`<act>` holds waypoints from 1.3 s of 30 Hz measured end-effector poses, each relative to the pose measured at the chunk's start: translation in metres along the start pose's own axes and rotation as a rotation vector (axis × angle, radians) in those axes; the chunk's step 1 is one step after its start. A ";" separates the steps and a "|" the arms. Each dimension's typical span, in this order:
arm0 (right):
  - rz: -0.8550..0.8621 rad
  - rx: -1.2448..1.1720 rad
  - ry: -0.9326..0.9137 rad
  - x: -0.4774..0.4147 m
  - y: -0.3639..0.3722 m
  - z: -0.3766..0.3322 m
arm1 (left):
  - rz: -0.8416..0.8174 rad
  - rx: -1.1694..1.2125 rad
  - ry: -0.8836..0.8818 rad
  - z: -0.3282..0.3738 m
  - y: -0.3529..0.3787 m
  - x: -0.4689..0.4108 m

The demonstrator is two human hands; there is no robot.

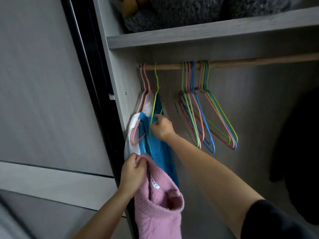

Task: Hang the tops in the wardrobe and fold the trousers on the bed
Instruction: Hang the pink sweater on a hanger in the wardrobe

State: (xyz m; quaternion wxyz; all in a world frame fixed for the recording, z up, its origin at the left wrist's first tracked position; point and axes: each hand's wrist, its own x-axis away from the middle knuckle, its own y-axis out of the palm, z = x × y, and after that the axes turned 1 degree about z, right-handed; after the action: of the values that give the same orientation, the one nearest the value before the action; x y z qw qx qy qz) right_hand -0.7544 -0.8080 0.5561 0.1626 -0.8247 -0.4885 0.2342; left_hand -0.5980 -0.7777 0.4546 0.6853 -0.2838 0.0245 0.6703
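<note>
A grey wood-grain wardrobe [119, 83] is standing open, with a wooden rail [259, 60] running under its shelf [189, 37] above both hands. The left hand [133, 173] is gripping the neck edge of a pink knitted sweater [158, 213], fingers curled tight round the ribbing, and the sweater is hanging down below that hand, off any hanger. Up and to the right of it, the right hand [161, 128] is pinching the lower wire of a green hanger [156, 94] that is hooked on the rail. A blue top [155, 152] is hanging on this hanger, dropping between the two hands. Just left of the right hand, a white top [133, 125] is hanging on a pink hanger [144, 80], pressed against the wardrobe's side panel. To the right of the right hand, a bunch of empty hangers [203, 114] (pink, blue and green) is hanging together on the rail. Something grey and fluffy [172, 12] is lying on the shelf.
</note>
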 end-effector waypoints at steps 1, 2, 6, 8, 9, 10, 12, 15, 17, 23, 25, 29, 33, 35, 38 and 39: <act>0.028 -0.016 -0.004 -0.001 -0.007 0.005 | -0.010 0.004 0.004 -0.001 0.002 -0.001; 0.052 -0.049 -0.006 -0.002 -0.014 0.010 | -0.020 0.007 0.006 -0.001 0.005 -0.002; 0.057 -0.233 0.052 -0.008 -0.039 0.021 | -0.068 0.048 -0.035 -0.001 0.019 -0.003; 0.068 -0.263 0.060 -0.005 -0.046 0.017 | -0.081 0.059 -0.044 -0.002 0.025 -0.002; 0.059 -0.246 0.056 -0.001 -0.049 0.014 | -0.085 0.060 -0.047 -0.002 0.027 -0.001; 0.047 -0.243 0.055 0.001 -0.049 0.012 | -0.085 0.054 -0.049 -0.001 0.028 -0.001; -0.024 -0.313 0.034 0.005 -0.048 0.011 | -0.072 0.045 -0.047 0.000 0.030 -0.002; -0.061 -0.274 0.027 0.008 -0.039 0.006 | -0.072 0.076 -0.055 -0.001 0.028 -0.006; 0.037 -0.066 -0.005 0.009 -0.036 0.003 | -0.075 0.106 -0.071 -0.004 0.024 -0.009; 0.312 0.021 -0.057 0.011 -0.051 0.013 | -0.056 0.139 -0.102 -0.006 0.018 -0.011; 0.412 -0.016 -0.085 0.015 -0.059 0.015 | -0.047 0.144 -0.106 -0.005 0.017 -0.010; 0.521 -0.146 -0.124 0.027 -0.073 0.016 | -0.043 0.137 -0.113 -0.002 0.019 -0.007; 0.579 -0.198 -0.145 0.058 -0.072 0.038 | -0.032 0.103 -0.107 0.003 0.024 -0.005; 0.600 -0.210 -0.146 0.082 -0.063 0.061 | -0.014 0.064 -0.107 0.003 0.028 -0.004; 0.595 -0.170 -0.082 0.117 -0.054 0.105 | -0.008 0.088 -0.153 0.005 0.035 -0.004; 0.583 -0.169 -0.049 0.128 -0.052 0.119 | -0.030 0.158 -0.197 0.004 0.038 -0.005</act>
State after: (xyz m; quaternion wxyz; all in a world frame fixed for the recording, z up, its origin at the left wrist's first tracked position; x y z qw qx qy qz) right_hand -0.8048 -0.6662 0.4533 0.0072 -0.9348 -0.2526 0.2494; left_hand -0.6352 -0.7825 0.4468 0.7146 -0.1622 0.0055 0.6804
